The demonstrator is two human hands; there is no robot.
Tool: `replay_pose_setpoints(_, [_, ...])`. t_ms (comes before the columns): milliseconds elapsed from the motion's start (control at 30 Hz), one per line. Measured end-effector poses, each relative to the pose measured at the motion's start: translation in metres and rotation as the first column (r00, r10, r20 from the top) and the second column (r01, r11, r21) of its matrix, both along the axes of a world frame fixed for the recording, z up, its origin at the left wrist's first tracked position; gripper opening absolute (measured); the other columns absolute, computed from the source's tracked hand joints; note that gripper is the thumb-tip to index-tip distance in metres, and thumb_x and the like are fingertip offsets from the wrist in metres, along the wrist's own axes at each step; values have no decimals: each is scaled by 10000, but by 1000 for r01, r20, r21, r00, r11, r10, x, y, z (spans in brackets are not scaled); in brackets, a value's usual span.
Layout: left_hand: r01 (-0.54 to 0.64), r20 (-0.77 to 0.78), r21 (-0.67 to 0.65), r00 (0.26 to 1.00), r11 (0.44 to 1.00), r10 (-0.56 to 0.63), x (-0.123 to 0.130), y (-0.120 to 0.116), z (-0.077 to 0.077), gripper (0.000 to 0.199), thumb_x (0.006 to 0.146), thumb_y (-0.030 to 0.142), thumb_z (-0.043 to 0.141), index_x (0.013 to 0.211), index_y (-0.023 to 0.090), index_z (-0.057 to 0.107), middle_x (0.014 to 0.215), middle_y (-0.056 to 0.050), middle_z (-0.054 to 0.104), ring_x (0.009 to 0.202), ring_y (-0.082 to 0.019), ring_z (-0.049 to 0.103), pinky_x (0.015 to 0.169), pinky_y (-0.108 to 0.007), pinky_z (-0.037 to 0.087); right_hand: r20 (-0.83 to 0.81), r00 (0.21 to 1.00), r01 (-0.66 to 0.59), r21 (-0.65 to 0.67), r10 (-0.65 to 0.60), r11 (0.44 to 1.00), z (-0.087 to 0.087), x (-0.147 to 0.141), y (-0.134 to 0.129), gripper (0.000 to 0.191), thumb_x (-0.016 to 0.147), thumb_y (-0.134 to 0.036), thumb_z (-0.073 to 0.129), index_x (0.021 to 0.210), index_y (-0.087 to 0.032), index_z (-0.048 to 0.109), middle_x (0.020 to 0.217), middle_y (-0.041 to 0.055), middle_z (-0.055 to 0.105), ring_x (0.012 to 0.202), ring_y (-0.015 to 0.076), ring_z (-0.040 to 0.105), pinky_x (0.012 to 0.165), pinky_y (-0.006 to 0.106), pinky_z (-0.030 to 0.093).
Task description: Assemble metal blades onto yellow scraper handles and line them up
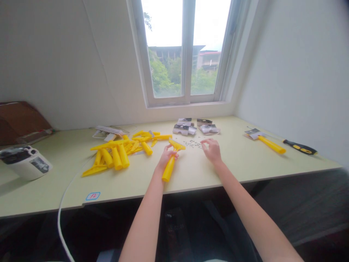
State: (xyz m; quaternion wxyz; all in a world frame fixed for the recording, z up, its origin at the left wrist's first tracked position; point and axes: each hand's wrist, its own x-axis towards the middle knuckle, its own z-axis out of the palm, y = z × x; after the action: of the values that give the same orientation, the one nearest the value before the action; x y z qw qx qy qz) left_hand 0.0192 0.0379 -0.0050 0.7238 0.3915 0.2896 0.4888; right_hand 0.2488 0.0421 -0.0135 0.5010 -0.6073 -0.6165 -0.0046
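Observation:
My left hand [167, 159] grips a yellow scraper [169, 168], its wide head pointing away from me and its round handle towards me. My right hand [212, 150] is at the right edge of a scatter of small metal screws [193, 144], thumb and fingertips drawn together. Whatever lies between those fingertips is too small to make out. Left of my left hand lies a heap of yellow scraper parts [116, 157], handles and flat heads mixed.
Printed cards [184, 128] lie below the window. On the right are a scraper with a yellow handle [272, 145] and a black and yellow screwdriver [300, 147]. A white container [29, 167], a power strip [109, 131] and a white cable [61, 207] occupy the left. The table's front edge [191, 189] runs under my forearms.

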Motion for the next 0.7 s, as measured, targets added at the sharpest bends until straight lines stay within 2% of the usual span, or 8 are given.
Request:
replay_pose_setpoints(100, [-15,6,-5,1000,1000,15,1,0,0,552,619,50,553,1103,206,336,787,-15,538,499,-52,496,465,-169,362,180,967,183,-12,-178,983,-5,40,-4,215,742,-280,502,826,-180,674,926,103,607,926,243,494,856,399,350])
replay_pose_setpoints(167, [-28,9,-7,1000,1000,28,1,1,-1,554,619,56,566,1103,206,342,764,-5,530,503,-54,497,459,-166,356,259,947,219,-80,-192,972,-10,59,-7,255,728,-374,543,850,-196,679,947,100,607,941,253,491,858,408,334])
replay_pose_setpoints(233, [-31,11,-10,999,999,32,1,2,-1,558,619,58,574,1106,208,345,766,-5,531,507,-54,499,455,-163,352,304,940,211,-158,-155,965,-16,68,-8,294,725,-442,544,838,-212,688,941,92,617,933,248,501,841,393,339])
replay_pose_setpoints(333, [-17,7,-29,1000,999,17,1,2,-1,551,625,57,564,1110,200,344,781,-13,539,503,-54,498,449,-165,355,336,934,204,-228,-119,952,-20,67,-8,281,742,-435,528,811,-222,697,915,80,637,898,230,528,803,358,359])
replay_pose_setpoints(500, [2,5,-22,1000,1000,-2,1,1,0,532,632,48,538,1111,182,351,814,-33,560,490,-50,492,446,-167,362,328,932,245,-249,-156,937,-18,60,-5,250,758,-381,524,790,-205,699,893,86,659,861,233,558,758,342,385])
replay_pose_setpoints(700, [-3,8,-25,1000,1000,3,1,1,2,519,632,40,524,1101,179,355,829,-43,570,485,-49,489,446,-169,365,213,965,207,-256,-153,944,-16,63,-5,265,777,-329,489,839,-170,691,872,100,679,834,223,584,750,311,392])
